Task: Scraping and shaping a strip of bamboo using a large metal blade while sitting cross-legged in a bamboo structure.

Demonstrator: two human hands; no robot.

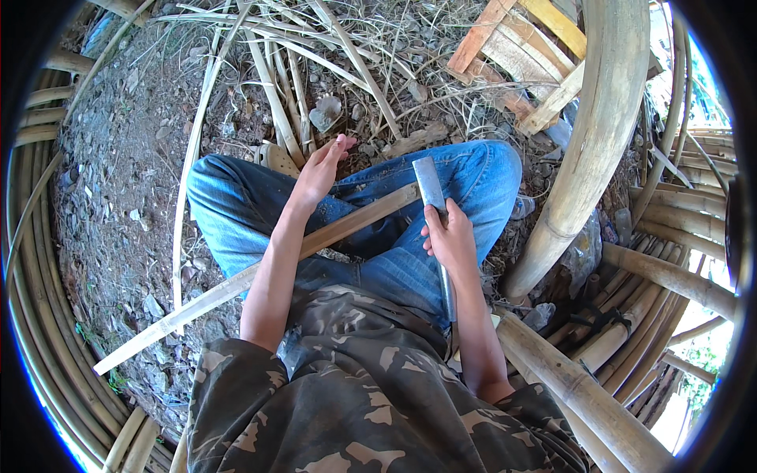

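My right hand (451, 236) is closed around a machete-like metal blade (429, 183), held over my right thigh with its broad grey end pointing away from me. A long split bamboo strip (359, 218) lies slantwise across my lap. Its far end meets the blade, and its near end reaches out over the ground at the lower left. My left forearm crosses above the strip. Beyond it, my left hand (319, 173) is raised near my left knee, fingers extended and partly hidden behind one another, with nothing visible in it.
Thin bamboo strips (272, 91) and shavings lie on stony ground ahead. A thick bamboo pole (587, 150) rises close on my right, with a wooden frame (512, 59) behind it. Bamboo poles (583, 386) flank my right side, and a curved bamboo stack (39, 268) borders the left.
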